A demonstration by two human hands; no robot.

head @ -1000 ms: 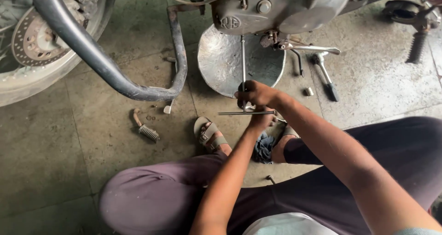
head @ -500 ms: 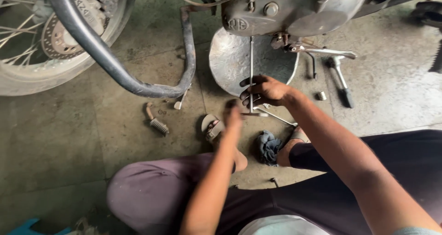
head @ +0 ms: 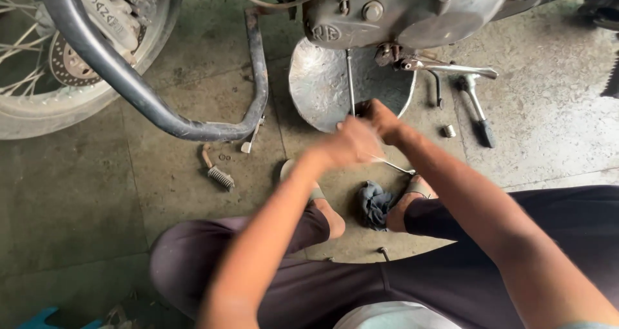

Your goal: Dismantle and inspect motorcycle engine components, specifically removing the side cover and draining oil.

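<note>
T-handle wrench (head: 350,84) stood upright under the motorcycle engine (head: 400,10), its thin shaft rising from the hands to the engine's underside, in front of the metal drain pan (head: 322,90) on the concrete floor (head: 84,200).

Near: person squatted, dark trousers across the bottom of the view, sandalled feet on the floor. Small bolt (head: 383,251) lay on the floor just in front of the trousers. Grey-blue rag (head: 374,203) sat between the two feet.

Middle: left hand (head: 348,142) was blurred, at the lower end of the wrench near its cross bar (head: 394,166); finger state, cannot tell. Right hand (head: 380,117) was just behind it, fingers curled around the shaft's lower part, touching the left hand. Wire brush (head: 216,171) lay on the floor left of the feet, a few small washers (head: 224,156) beside it.

Far: drain pan sat directly below the engine, its near rim just behind the hands. Black crash guard tube (head: 161,119) curved from the upper left down toward the pan. Front wheel (head: 45,77) with brake disc filled the top left corner. Right of the pan, a second wrench (head: 477,110) and a small socket (head: 449,130) lay on the floor, well apart from the hands. Kick lever (head: 451,68) stuck out from the engine toward the right.
</note>
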